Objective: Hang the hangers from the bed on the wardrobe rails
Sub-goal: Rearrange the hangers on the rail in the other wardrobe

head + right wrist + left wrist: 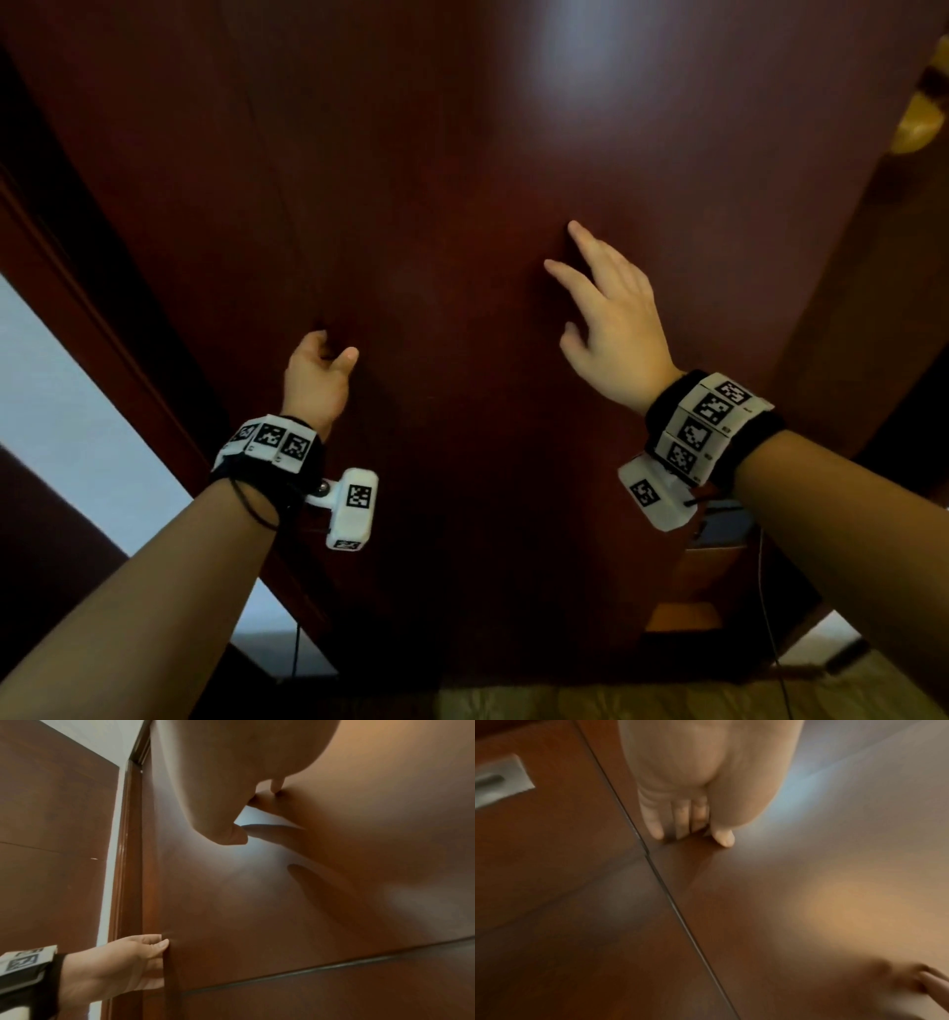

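Note:
A dark red-brown wardrobe door (462,180) fills the head view. My left hand (334,354) grips its left edge, fingers curled behind the edge and thumb on the front, as the right wrist view shows (144,953). My right hand (601,308) lies open against the door front with fingers spread and fingertips touching the wood. In the left wrist view the left hand's fingers (680,817) reach into the seam beside the door panel (782,902). No hanger, bed or rail is in any view.
A white wall strip (77,411) and another brown door (51,841) lie to the left. A recessed metal handle (498,783) sits in the neighbouring panel. A yellow object (919,123) shows at top right, patterned floor (616,704) below.

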### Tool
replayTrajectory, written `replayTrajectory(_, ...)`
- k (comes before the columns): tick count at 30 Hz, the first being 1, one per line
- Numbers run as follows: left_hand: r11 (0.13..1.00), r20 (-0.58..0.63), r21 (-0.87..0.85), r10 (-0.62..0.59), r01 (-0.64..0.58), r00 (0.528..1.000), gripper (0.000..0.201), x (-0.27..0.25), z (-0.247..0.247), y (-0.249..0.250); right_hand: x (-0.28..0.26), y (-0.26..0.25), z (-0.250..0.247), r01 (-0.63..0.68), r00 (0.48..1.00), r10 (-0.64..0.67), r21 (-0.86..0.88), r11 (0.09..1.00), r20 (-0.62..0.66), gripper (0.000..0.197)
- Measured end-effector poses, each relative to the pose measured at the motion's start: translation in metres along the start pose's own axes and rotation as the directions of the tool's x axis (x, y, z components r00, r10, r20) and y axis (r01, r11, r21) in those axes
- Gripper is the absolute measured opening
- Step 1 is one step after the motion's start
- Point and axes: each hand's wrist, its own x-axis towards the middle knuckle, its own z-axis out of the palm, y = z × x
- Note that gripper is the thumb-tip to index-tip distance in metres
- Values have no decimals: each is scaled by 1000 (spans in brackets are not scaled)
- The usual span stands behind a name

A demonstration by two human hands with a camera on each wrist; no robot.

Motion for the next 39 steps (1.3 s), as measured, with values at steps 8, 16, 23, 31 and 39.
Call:
replayTrajectory(8, 988, -242, 76, -112, 134, 964, 84, -36, 34, 30, -11, 40, -20, 22, 999, -20, 90, 996, -27, 66)
replayTrajectory(16, 994, -216, 98, -19, 41, 976, 78, -109, 134, 85, -43, 130, -70, -52, 998, 56, 82, 995, -39, 62)
replayTrajectory(23, 997, -141, 70, 36, -26, 989, 75, -159, 206, 117, -61, 173, -88, -107, 992, 117, 195, 975, -41, 61)
replayTrajectory(31, 998, -109, 54, 31, -25, 994, 78, -169, 235, 136, -72, 184, -76, -223, 975, 193, 427, 876, 113, 66)
replayTrajectory(39, 995, -150, 95, 31, -17, 988, 86, -159, 232, 128, -66, 173, -70, -215, 975, 172, 413, 885, 138, 72)
